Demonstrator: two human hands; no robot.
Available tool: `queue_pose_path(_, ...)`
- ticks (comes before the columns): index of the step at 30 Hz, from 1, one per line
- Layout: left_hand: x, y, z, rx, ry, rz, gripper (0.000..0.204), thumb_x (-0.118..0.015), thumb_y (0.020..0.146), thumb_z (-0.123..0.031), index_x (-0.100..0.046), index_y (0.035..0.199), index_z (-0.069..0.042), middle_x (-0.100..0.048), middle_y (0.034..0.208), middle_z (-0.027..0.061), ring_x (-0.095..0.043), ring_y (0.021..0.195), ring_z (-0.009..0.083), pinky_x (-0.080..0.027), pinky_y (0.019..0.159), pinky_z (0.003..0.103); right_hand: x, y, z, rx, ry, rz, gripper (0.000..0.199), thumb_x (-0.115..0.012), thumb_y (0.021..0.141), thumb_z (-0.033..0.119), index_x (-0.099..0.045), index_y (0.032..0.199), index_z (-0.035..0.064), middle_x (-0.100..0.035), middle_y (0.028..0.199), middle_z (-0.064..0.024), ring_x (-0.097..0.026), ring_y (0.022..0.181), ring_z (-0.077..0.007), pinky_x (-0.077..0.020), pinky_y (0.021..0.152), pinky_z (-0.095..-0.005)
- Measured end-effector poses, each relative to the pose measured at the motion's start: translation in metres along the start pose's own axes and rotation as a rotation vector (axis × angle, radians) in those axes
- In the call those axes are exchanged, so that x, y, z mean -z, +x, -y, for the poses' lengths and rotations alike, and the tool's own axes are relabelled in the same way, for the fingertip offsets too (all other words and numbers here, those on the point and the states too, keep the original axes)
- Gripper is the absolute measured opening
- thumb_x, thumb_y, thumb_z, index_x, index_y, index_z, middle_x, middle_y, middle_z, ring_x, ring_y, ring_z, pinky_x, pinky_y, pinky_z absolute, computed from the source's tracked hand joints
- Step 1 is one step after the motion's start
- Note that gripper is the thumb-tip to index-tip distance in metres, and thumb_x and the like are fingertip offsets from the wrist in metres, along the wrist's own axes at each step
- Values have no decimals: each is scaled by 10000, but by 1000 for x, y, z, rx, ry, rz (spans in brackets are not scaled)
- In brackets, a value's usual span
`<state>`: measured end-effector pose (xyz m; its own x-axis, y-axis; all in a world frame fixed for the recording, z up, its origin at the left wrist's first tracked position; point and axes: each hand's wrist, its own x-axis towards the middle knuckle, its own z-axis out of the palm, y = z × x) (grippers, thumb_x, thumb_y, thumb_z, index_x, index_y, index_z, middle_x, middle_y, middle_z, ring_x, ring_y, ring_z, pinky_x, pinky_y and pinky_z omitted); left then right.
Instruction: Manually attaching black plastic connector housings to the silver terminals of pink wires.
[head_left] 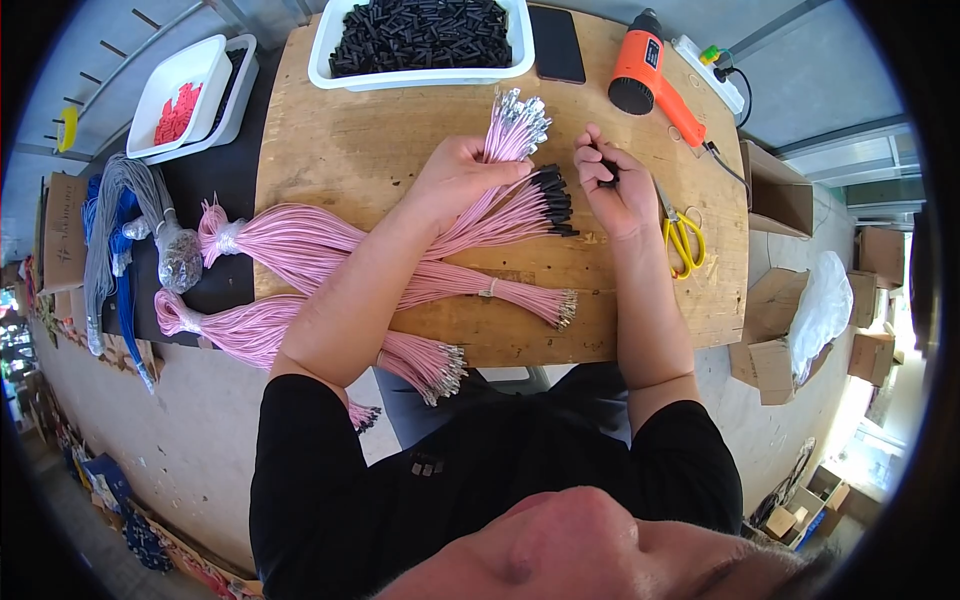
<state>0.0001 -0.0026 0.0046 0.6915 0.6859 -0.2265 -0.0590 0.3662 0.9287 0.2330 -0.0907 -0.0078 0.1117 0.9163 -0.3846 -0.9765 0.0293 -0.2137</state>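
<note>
My left hand [462, 178] is closed around a bundle of pink wires [501, 146], whose silvery metal ends stick up above the thumb. Just below it, other pink wires fan to the right and end in black sleeves [556, 203]. To the right of the bundle and apart from it, my right hand [620, 190] is curled with several small black sleeves [607, 172] in its fingers. Two more tied bundles of pink wires [300, 240] pass beneath my left forearm, with bare metal tips [567, 309] at their right ends.
A white tub [424, 82] of black sleeves stands at the far edge beside a dark phone [557, 45]. Rightward lie an orange heat gun [645, 70], yellow-handled scissors [684, 243] and a power strip [712, 75]. On the left are a white tray [205, 75] and grey cables [105, 240].
</note>
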Motion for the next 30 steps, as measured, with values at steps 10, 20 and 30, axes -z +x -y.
queue_pose_path(10,3,2,3,-26,58,-21,220,-826,796,-101,-723,943,28,-713,810,70,-634,695,105,-497,634,236,-20,-14,-15,92,-445,134,164,-536,976,19,-572,1129,-26,-613,982,-132,-481,675,-101,-352,466,-170)
queue_pose_path(20,2,0,1,-57,113,72,220,-818,794,-61,-703,965,17,-700,829,68,-630,708,114,-512,657,261,-27,-22,-39,76,-836,137,165,-662,947,80,-651,1085,-10,-610,850,-4,-469,652,-45,-344,527,-164)
queue_pose_path(30,2,1,0,5,43,45,183,-801,805,-84,-713,918,30,-693,804,53,-610,688,100,-486,622,245,-27,-24,-38,93,-904,92,137,-670,939,71,-663,1049,-11,-610,824,-2,-473,648,-46,-346,530,-159)
